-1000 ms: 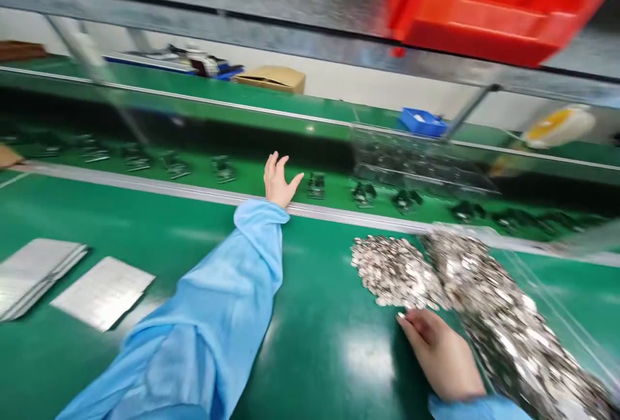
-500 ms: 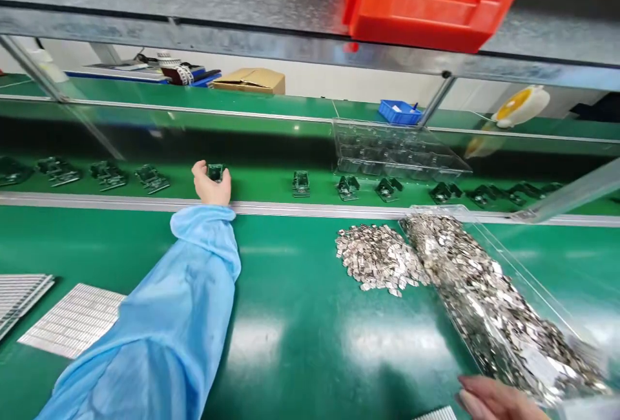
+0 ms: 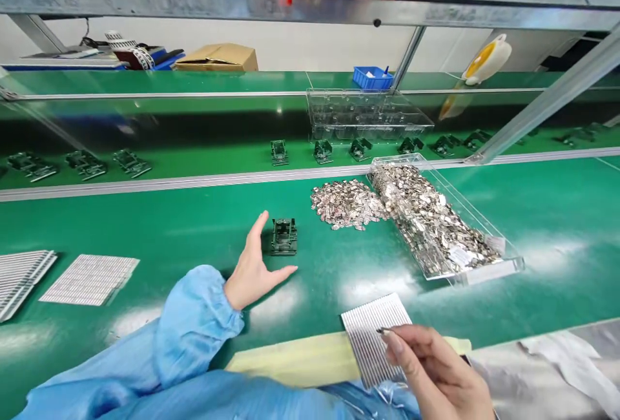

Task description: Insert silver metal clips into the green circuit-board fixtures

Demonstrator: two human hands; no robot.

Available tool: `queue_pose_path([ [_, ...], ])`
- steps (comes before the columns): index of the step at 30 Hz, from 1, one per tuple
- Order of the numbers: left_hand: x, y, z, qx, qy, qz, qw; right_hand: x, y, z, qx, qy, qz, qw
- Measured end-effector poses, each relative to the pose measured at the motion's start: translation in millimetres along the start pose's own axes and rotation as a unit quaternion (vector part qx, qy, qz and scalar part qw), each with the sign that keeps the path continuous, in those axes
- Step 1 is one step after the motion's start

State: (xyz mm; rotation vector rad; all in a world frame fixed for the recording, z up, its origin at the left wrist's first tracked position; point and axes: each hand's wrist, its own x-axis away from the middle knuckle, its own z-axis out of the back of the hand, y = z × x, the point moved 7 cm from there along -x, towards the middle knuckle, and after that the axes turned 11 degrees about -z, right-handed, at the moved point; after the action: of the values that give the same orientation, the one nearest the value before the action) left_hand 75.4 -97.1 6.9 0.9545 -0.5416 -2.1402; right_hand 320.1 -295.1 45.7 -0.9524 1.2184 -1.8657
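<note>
Hands are both held low over the green bench (image 3: 547,213). At far left, a stack of slotted metal sheets (image 3: 19,281) and a single sheet (image 3: 90,280) are laid flat, with a row of green modules (image 3: 84,165) set out beyond the rail. The left hand (image 3: 249,271) is kept open, its fingers spread and a blue sleeve (image 3: 194,316) gathered at the wrist. A green circuit module (image 3: 284,237) is placed just beside it, between forefinger and thumb, seemingly untouched. Further right, a heap of silver pieces (image 3: 346,203) is spread against a clear tray (image 3: 431,220) packed with similar pieces. Nearer the body, a comb-like metal sheet (image 3: 372,339) is laid on a pale yellow strip (image 3: 300,362). The right hand (image 3: 436,368) is closed in a pinch, with a small dark sliver (image 3: 382,330) gripped between thumb and forefinger over the sheet. Such a sliver is best held steady near its tip, so that it is not lost among the slots
</note>
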Motion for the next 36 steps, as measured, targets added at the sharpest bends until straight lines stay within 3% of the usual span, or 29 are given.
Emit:
queue_pose_path([
  [5,-17,-23,3.3,-0.031,-0.104,-0.014,0.994,3,17,-15,-0.089,-0.046,-0.064,0.993],
  [7,-26,-19,-1.5,-0.014,-0.114,-0.028,0.993,3,19,-24,-0.124,-0.056,-0.077,0.988],
  [11,-25,24,-22.1,0.157,-0.062,-0.041,0.985,0,17,-28,-0.147,0.011,-0.044,0.988],
  [14,-11,67,-49.9,0.328,-0.051,-0.004,0.943,2,17,-24,-0.156,0.084,-0.004,0.984],
  [17,0,99,-74.4,0.434,-0.077,0.028,0.897,5,19,-25,-0.153,0.122,0.001,0.981],
  [23,10,110,-92.3,0.499,-0.134,0.074,0.853,4,17,-38,-0.121,0.143,0.010,0.982],
  [28,17,108,-93.8,0.477,-0.179,0.078,0.857,1,15,-44,-0.114,0.143,0.015,0.983],
  [36,22,108,-90.9,0.401,-0.219,0.008,0.889,5,9,-40,-0.049,0.183,0.029,0.981],
])
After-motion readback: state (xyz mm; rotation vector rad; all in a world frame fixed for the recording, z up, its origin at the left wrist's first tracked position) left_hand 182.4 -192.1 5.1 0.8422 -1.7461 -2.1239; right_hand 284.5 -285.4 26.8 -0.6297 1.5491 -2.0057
